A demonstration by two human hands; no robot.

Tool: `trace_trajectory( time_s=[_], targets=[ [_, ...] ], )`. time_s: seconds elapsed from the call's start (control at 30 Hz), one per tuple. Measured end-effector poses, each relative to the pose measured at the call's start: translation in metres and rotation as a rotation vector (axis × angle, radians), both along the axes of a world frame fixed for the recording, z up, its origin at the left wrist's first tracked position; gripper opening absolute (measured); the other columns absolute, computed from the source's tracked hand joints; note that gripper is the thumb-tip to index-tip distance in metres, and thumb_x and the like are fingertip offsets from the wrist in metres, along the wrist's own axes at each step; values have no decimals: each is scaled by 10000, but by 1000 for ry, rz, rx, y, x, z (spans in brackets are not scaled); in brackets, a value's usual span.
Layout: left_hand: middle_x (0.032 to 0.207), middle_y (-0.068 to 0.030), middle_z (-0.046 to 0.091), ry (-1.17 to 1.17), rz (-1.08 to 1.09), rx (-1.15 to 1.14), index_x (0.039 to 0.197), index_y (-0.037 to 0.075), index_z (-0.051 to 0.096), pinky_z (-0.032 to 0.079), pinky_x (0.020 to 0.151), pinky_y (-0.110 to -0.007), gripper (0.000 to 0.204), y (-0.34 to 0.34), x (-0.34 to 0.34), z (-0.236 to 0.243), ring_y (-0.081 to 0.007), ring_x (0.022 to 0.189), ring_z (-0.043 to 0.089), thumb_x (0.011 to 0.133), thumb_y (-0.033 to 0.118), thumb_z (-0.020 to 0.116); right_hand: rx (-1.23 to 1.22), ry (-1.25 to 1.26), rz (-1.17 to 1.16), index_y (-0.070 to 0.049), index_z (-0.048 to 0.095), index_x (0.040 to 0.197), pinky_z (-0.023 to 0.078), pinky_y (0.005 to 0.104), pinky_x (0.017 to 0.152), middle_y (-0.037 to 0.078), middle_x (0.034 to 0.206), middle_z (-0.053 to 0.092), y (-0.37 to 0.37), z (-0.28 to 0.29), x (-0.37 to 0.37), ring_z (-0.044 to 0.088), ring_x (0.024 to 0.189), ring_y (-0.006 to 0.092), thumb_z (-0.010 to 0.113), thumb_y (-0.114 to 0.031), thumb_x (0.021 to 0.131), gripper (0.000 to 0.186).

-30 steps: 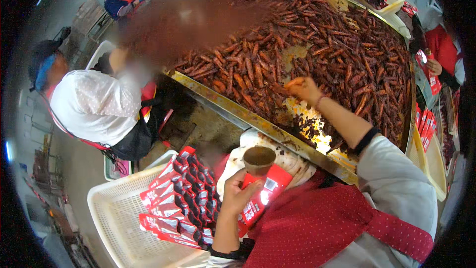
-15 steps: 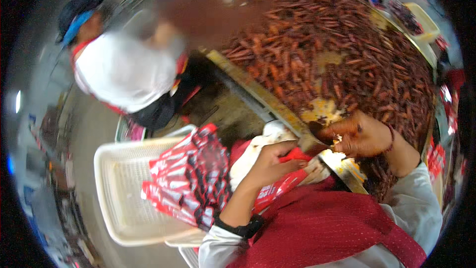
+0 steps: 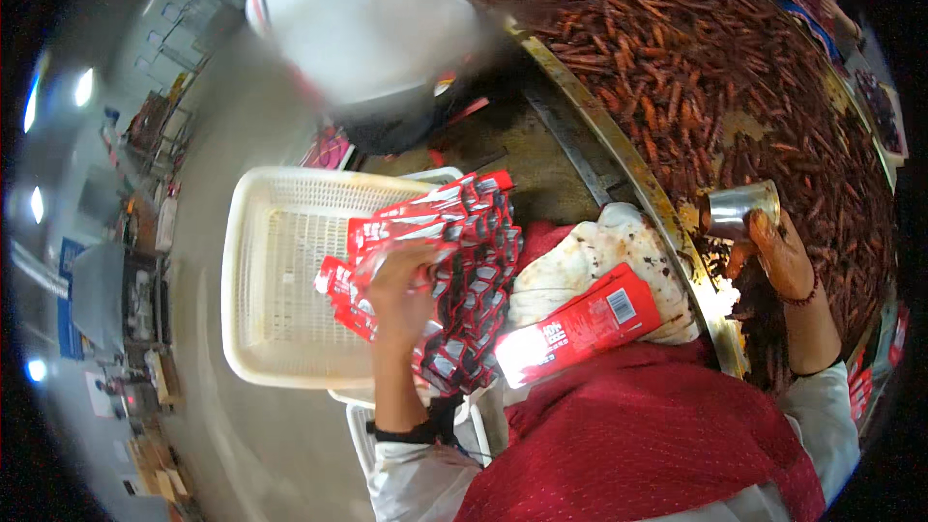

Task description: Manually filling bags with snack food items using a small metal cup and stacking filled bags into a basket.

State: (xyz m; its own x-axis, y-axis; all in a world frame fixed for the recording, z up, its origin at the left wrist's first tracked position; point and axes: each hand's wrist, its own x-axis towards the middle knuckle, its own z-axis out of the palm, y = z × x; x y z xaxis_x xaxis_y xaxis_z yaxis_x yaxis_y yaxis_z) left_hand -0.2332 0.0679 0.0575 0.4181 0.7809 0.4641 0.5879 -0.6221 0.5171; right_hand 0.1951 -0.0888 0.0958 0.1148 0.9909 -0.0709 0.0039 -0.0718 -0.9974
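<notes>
My left hand, smeared by motion, is on the bunch of red pouches with dark ends in the white perforated basket; its grip is unclear. My right hand, fingers stained brown, is closed round a steel cup tipped on its side above the big tray's metal rim and the brown strip-shaped food. Flat red pouches lie between my hands on a stained white cloth, by my red apron.
The basket stands left, over other white crates. A co-worker in white is at the tray ahead of me, partly blurred. Another person's hand shows at the upper right. Equipment and wooden pieces line the far left.
My view has swung left. My left hand has left the flat pouch and moved to the bunch in the basket. The cup, earlier at my left hand, is now in my right.
</notes>
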Motion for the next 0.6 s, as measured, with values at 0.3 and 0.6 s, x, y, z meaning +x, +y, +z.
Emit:
trace_trajectory(
  time_s=[0.3,0.6],
  targets=[
    [808,-92,658,72,-195,-164,809,32,661,500,696,-323,290,-62,132,-107,-260,705,621,644,207,824,-108,169,-146,-33,479,1055,503,294,489,62,791,584,3,-24,12,602,538,167,524,-379,943,366],
    [837,-114,643,184,-305,-366,829,69,658,490,667,-365,191,-65,163,-114,-315,747,616,716,196,745,-155,131,-214,-20,510,950,506,331,482,88,647,586,-22,-22,34,602,511,203,514,-383,940,363]
  ],
)
